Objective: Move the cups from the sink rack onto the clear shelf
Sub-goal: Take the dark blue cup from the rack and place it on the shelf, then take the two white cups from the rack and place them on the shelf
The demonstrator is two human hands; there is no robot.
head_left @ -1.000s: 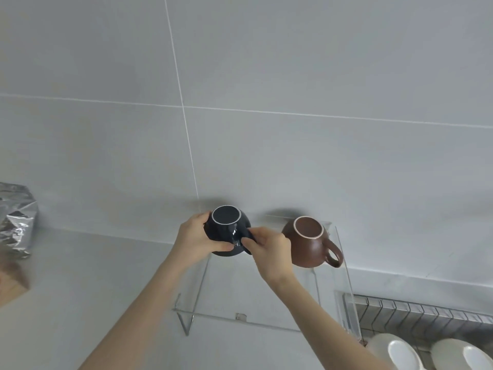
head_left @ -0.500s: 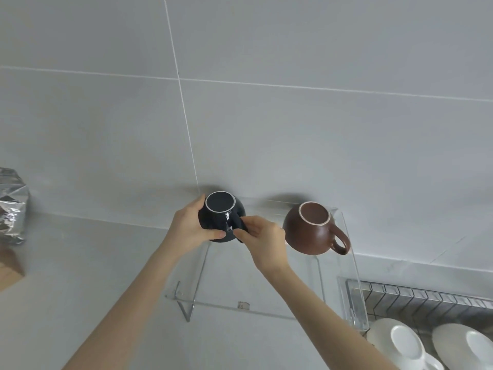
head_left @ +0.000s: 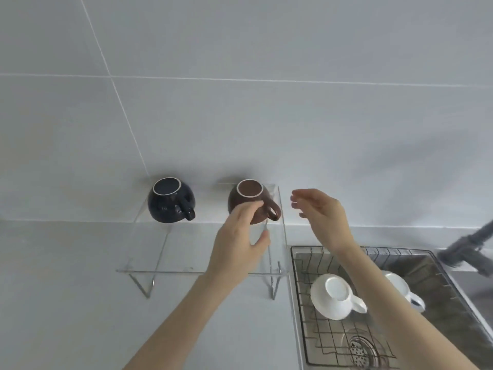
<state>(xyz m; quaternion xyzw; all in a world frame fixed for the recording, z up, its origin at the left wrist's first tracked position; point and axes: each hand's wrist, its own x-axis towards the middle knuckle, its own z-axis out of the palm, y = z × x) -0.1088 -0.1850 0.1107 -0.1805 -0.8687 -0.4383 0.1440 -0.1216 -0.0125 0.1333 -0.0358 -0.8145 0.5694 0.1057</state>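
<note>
Two cups sit shelved, both your hands are empty; grab the nearer white cup (head_left: 333, 296) by its body, not its skinny handle.

My clear shelf (head_left: 149, 252) looks like glossy acrylic; at three o'clock, a thin metal wire rack (head_left: 301, 289) — glazed white cup (head_left: 333, 297) inside.

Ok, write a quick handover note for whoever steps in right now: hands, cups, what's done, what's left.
Left hand: open, empty, in front of the clear acrylic shelf.
Right hand: open, empty, above the wire sink rack.
Done: dark navy ceramic cup and brown ceramic cup sit upside down on the shelf.
Left: two white ceramic cups, one upside down, one partly hidden behind the right forearm, remain in the rack.
</note>
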